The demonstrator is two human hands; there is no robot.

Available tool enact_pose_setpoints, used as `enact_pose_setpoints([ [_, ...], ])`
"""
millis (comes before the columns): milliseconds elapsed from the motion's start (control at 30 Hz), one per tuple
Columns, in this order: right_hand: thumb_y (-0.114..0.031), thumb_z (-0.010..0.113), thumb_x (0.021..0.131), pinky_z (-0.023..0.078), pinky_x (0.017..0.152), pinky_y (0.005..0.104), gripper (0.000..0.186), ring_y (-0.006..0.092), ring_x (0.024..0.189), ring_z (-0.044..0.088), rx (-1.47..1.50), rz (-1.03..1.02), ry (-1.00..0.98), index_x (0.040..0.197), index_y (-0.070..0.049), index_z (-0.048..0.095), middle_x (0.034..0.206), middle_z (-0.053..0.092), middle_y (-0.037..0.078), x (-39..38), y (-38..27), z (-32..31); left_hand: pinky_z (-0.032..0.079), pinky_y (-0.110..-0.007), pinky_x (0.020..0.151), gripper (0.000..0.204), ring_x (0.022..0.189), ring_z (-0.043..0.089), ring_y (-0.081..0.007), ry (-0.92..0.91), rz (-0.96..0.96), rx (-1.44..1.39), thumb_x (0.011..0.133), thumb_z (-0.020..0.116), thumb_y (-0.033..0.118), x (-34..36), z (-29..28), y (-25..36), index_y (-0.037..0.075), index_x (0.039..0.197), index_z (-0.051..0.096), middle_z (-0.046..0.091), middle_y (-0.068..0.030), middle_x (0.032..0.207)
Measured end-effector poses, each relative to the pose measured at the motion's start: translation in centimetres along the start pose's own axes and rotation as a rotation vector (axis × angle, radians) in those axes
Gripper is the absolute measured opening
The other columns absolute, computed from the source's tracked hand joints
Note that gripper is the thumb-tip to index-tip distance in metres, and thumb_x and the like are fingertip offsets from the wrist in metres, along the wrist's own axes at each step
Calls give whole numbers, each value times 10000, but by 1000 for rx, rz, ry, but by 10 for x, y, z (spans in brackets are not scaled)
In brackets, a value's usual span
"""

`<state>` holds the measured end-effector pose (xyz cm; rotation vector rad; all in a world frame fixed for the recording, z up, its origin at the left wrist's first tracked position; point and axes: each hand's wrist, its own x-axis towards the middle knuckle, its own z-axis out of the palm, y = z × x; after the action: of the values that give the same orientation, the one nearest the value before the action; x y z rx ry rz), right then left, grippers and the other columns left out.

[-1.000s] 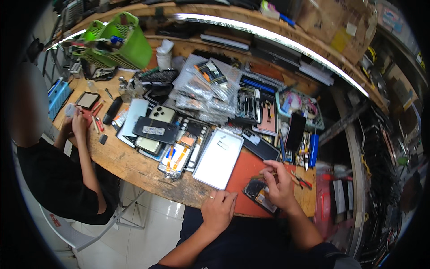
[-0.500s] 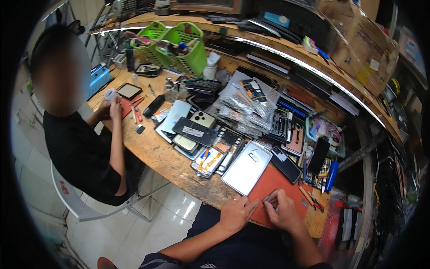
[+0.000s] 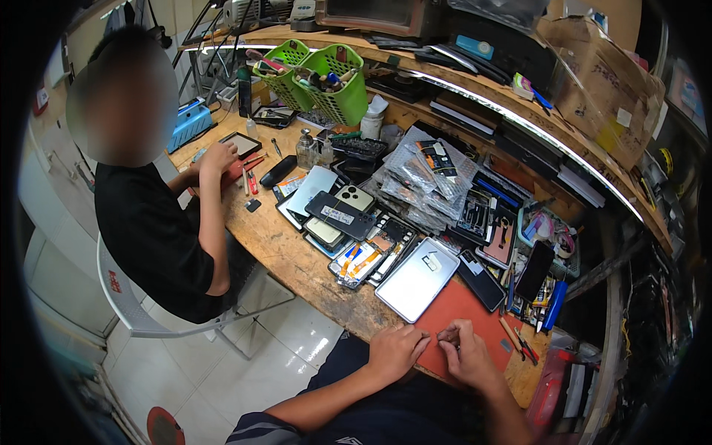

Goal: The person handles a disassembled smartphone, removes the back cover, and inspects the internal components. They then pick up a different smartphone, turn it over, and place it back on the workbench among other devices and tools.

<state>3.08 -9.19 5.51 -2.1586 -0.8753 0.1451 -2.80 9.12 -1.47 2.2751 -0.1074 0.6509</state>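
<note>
— Red mat [image 3: 463, 308] at the bench's near edge: both hands meet on it, fingertips touching.
— Holding what?
— Right hand [image 3: 467, 354] pinches something too small to tell; left hand [image 3: 395, 350] curled just beside, its grip I can't tell. Silver back cover [image 3: 417, 278] lies just beyond, angled up-right.

Both hands, left [image 3: 395, 350] and right [image 3: 466, 357], rest on a red mat [image 3: 463, 308], fingertips perhaps pinching something tiny.
</note>
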Motion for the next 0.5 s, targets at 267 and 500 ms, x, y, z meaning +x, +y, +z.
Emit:
enact_pose_setpoints([
  [267,26,704,940,596,745,440,312,374,887,748,63,-75,140,1169,1,494,965,709,196,-7,18,11,506,-409,642,109,735,662,-270,23,-64,16,890,818,217,1,-7,10,126,907,760,671,-44,805],
  [500,54,714,937,606,744,399,314,340,863,764,216,-154,309,1150,18,485,956,715,187,-5,9,14,483,-370,620,143,690,598,-226,63,-118,-115,846,856,110,-3,-1,10,107,987,829,606,-59,746],
])
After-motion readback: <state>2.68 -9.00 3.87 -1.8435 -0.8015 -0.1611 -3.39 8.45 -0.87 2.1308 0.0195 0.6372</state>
